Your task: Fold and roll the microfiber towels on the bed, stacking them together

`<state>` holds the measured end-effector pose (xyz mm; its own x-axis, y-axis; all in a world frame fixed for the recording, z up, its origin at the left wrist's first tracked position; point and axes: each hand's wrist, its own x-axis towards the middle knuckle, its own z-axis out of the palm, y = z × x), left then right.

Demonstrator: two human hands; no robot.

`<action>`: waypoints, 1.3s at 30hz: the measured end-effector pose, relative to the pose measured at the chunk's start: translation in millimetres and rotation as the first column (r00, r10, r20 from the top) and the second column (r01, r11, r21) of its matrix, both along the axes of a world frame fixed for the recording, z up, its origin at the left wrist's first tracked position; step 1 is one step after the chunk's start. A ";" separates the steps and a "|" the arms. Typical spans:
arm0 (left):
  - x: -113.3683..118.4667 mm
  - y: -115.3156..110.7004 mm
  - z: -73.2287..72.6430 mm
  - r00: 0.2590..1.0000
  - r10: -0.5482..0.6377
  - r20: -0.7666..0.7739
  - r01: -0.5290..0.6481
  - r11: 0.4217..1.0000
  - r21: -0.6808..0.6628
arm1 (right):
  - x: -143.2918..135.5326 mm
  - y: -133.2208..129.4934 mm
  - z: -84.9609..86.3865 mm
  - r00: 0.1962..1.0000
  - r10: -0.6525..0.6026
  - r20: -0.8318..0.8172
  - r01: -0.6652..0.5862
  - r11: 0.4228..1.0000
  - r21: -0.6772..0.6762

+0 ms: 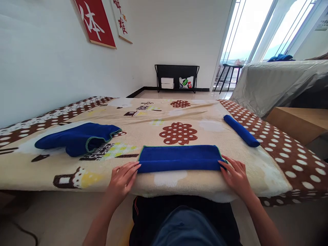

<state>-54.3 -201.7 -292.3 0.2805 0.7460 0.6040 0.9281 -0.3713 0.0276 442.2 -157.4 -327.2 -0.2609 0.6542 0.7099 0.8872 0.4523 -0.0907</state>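
Observation:
A blue cloth (179, 158) with green edging lies across the near part of the patterned blanket, its near edge folded over into a strip. My left hand (124, 177) pinches the left end of that fold, and my right hand (235, 174) pinches the right end. On the left lies a crumpled blue cloth (77, 136) with a green hem. A rolled blue cloth (241, 131) rests at the right, slanting beside the dotted border. Neither of these two is touched by my hands.
The blanket (143, 130) has a brown dotted border. Beyond it stands a black rack (176, 71) with white boxes and a bag. At the right are a cardboard box (294, 121), a plastic-covered piece of furniture (287, 78) and a stool (229, 73). Scrolls hang on the left wall.

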 end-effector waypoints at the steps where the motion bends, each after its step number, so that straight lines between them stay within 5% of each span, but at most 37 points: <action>1: -3.2 -4.5 0.5 1.000 -0.027 -0.014 0.027 1.000 -0.015 | 2.4 -3.8 -1.4 1.000 0.019 0.024 -0.019 1.000 0.001; 14: 9.9 20.0 -10.9 0.999 0.029 0.030 -0.029 0.999 -0.015 | -0.8 15.3 -4.8 1.000 0.030 0.006 -0.029 0.995 -0.095; 23: 3.9 10.8 -3.9 0.998 -0.006 0.062 0.008 0.999 -0.032 | 1.7 0.9 11.6 0.998 0.047 -0.032 -0.052 0.987 -0.150; 31: -1.7 10.7 -1.5 0.960 0.098 0.264 -0.043 0.978 -0.206 | -0.6 -5.2 25.5 0.985 0.107 -0.135 -0.140 0.954 -0.264; 39: 8.0 22.9 2.0 0.962 0.130 0.239 -0.077 0.973 -0.219 | -2.2 7.5 14.0 0.994 -0.016 -0.110 -0.005 0.982 -0.188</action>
